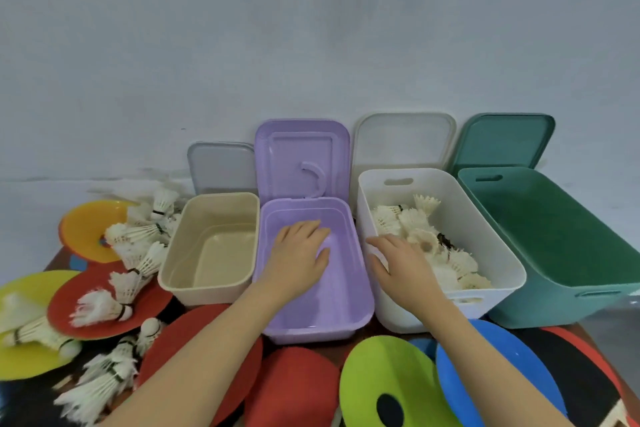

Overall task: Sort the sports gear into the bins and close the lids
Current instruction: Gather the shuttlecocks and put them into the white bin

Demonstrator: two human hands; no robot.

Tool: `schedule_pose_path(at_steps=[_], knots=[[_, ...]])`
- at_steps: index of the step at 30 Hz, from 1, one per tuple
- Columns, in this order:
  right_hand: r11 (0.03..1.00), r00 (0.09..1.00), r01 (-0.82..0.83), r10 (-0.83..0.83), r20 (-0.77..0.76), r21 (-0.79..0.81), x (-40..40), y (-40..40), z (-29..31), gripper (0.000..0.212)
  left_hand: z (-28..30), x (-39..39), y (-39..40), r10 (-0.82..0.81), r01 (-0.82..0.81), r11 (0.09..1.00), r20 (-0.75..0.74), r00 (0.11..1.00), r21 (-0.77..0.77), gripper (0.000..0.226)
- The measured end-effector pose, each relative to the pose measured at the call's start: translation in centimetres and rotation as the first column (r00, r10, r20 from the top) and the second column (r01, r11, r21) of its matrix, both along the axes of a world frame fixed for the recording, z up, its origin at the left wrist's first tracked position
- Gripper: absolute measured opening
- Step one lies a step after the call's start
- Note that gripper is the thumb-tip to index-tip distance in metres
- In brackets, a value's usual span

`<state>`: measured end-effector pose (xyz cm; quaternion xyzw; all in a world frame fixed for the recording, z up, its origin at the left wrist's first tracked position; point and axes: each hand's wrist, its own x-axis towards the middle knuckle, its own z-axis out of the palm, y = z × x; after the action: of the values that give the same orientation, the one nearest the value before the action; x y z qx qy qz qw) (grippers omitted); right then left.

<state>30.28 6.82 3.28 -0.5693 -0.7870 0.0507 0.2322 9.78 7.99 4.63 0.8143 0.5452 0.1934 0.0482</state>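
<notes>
Four open bins stand in a row: a beige bin (180, 274), a purple bin (346, 319), a white bin (460, 229) and a green bin (568, 239). Their lids lean on the wall behind. My left hand (298, 260) hovers inside the purple bin, fingers relaxed, holding nothing. My right hand (401, 260) reaches over the white bin's left rim, fingers spread next to a heap of white shuttlecocks (426, 236). More shuttlecocks (138, 246) lie loose at the left.
Flat disc cones lie around the bins: orange (86, 222), yellow (31, 360) and red (69, 302) at the left, lime green (381, 378) and blue (485, 364) in front. Red paddles (294, 388) lie at the near edge. A grey wall stands close behind.
</notes>
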Motion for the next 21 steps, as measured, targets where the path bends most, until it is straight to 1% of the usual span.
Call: schedule_pose_path(at_steps=[3, 6, 8, 10, 13, 16, 18, 21], knots=[[0.999, 0.996, -0.048, 0.047, -0.073, -0.010, -5.6, -0.7, 0.1, 0.040, 0.0, -5.6, -1.3, 0.043, -0.043, 0.999, 0.027, 0.999, 0.019, 0.057], [0.994, 0.988, -0.100, 0.103, -0.115, 0.036, -11.6, -1.8, -0.3, 0.037, -0.2, -11.7, -2.7, 0.092, -0.092, 0.996, 0.031, 0.995, 0.004, 0.055], [0.994, 0.984, -0.103, 0.107, -0.139, 0.034, -15.8, -2.7, -0.8, 0.036, -0.5, -15.9, -3.8, 0.111, -0.111, 0.994, 0.014, 0.994, -0.008, 0.058], [0.995, 0.978, -0.097, 0.096, -0.185, 0.002, -20.0, -3.7, -1.3, 0.034, -1.3, -20.2, -4.9, 0.140, -0.140, 0.989, -0.011, 0.990, -0.045, 0.055], [0.992, 0.973, -0.128, 0.121, -0.197, -0.021, -25.8, -5.1, -2.5, 0.034, -3.0, -26.2, -6.5, 0.181, -0.181, 0.981, -0.011, 0.983, -0.073, 0.041], [0.983, 0.960, -0.163, 0.138, -0.243, -0.084, -30.7, -6.5, -3.7, 0.041, -4.2, -30.9, -7.7, 0.227, -0.229, 0.967, -0.027, 0.973, -0.115, 0.042], [0.976, 0.965, -0.171, 0.137, -0.226, -0.138, -33.1, -7.1, -5.0, 0.043, -5.0, -33.4, -8.3, 0.253, -0.257, 0.953, -0.043, 0.966, -0.159, 0.047], [0.968, 0.990, -0.123, 0.103, -0.097, -0.221, -35.2, -7.3, -7.3, 0.042, -6.0, -35.8, -8.8, 0.274, -0.285, 0.934, -0.079, 0.958, -0.217, 0.058]])
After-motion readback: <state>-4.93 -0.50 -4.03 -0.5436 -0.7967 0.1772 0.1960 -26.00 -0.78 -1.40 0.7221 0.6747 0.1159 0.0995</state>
